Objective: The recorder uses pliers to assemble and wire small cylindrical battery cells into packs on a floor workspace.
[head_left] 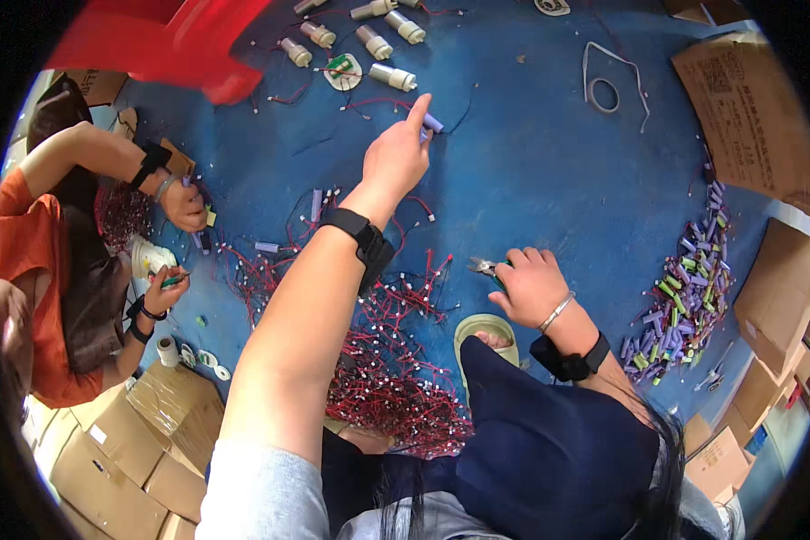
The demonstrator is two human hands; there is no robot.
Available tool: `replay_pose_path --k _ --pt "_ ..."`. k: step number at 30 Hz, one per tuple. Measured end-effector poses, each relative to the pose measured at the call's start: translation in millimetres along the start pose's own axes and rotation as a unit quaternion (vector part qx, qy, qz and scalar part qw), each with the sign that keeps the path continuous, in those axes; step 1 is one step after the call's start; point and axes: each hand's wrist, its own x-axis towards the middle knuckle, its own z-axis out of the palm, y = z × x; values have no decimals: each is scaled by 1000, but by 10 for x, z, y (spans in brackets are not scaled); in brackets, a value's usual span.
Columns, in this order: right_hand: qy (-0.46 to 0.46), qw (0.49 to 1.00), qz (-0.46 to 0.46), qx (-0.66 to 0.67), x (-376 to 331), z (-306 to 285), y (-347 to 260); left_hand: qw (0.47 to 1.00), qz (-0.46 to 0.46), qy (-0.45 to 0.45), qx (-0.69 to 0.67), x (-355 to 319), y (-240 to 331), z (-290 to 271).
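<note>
Blue floor point(549, 171), silver-and-white cylinders point(392, 77), tangled heap of red wires point(391, 396), small purple and green cylinders point(684, 292) piled

A brown carton point(754, 117) stands far right — a pale tape ring point(592, 102) left of it — and near left, a taped box point(175, 405) and spool point(166, 351).

pliers point(484, 267), heaped purple cylinders point(688, 292), tangled red wires point(382, 400) and cardboard boxes point(174, 400) suggest an assembly workshop.
</note>
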Motion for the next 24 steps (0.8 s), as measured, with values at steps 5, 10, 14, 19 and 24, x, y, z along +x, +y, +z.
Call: replay_pose_path --k 5,10,14,19,24 --pt "2 1000 -9 8 -15 -3 89 990 -33 -118 74 115 35 -72" --pt "83 996 -39 20 7 -63 95 991 -114 -66 16 -175 47 -168" --pt "149 984 -68 64 76 -219 -24 992 -74 -1 -100 -658 42 -480" --pt "221 946 -156 178 128 -538 -321 945 -208 -23 -252 -1193 299 -913" --pt "197 922 -218 253 161 -633 -652 917 -215 65 -330 -1538 393 -1150"
